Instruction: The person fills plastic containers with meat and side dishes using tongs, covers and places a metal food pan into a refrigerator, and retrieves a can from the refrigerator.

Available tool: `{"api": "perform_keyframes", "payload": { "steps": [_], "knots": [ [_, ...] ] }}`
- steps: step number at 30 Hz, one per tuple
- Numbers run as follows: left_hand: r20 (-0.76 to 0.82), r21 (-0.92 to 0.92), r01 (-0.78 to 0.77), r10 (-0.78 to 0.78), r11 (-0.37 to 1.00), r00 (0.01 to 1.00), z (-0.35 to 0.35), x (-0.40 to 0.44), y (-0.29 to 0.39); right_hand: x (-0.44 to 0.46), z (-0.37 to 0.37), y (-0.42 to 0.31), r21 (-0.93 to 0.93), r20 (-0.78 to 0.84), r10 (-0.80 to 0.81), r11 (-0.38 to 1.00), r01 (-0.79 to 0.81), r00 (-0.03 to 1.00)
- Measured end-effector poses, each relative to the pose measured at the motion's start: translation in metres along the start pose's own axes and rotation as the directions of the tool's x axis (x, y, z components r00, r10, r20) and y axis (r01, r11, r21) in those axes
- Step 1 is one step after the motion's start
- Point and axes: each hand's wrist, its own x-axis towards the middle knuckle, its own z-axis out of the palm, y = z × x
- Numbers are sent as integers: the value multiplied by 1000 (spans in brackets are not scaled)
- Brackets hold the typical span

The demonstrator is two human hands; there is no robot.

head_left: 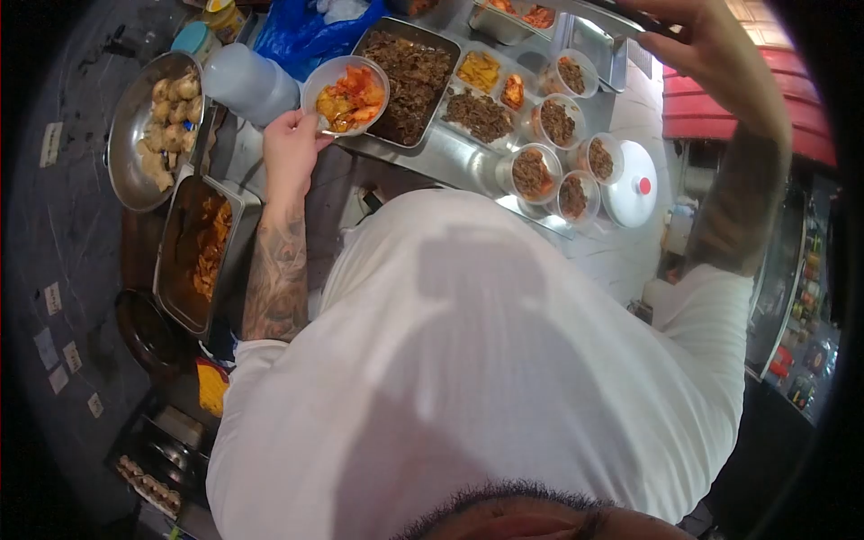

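Observation:
My left hand [292, 148] grips the near rim of a clear round plastic bowl [381, 110]. Orange-red kimchi-like food [360, 87] and yellow pieces fill it. Right behind that bowl is a stack of clear plastic bowls [252, 83]. A metal tray of dark cooked meat [407, 67] lies just to the right. My right hand [679, 36] is raised at the top right edge, its fingers closed round a dark-handled metal utensil [612, 13], which the frame edge partly cuts off.
Several plastic bowls topped with meat [558, 121] stand right of a compartment tray [486, 117]. A white lid [637, 184] lies beside them. On the left are a steel bowl [130, 180] and a deep pan of reddish food [209, 238]. A blue bag [301, 36] sits at the back.

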Motion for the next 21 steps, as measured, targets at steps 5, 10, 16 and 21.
{"api": "perform_keyframes", "payload": {
  "steps": [5, 10, 16, 21],
  "knots": [
    [20, 49, -54, 53, 997, 998, 14, 8, 4, -17, -9, -31, -86, -44, 50, 995, -53, 998],
    [73, 40, -61, 58, 997, 996, 27, 3, 15, -7, 24, -34, -36, 68, -243, 969, 246, 968],
    [117, 9, 38, -39, 999, 992, 26, -6, 11, 8, 63, 34, 218, -23, -224, 950, 224, 974],
    [86, -51, 65, -60, 997, 994, 21, -2, 3, 16, 67, 50, 100, 84, -137, 987, 129, 987]
  ]
}}
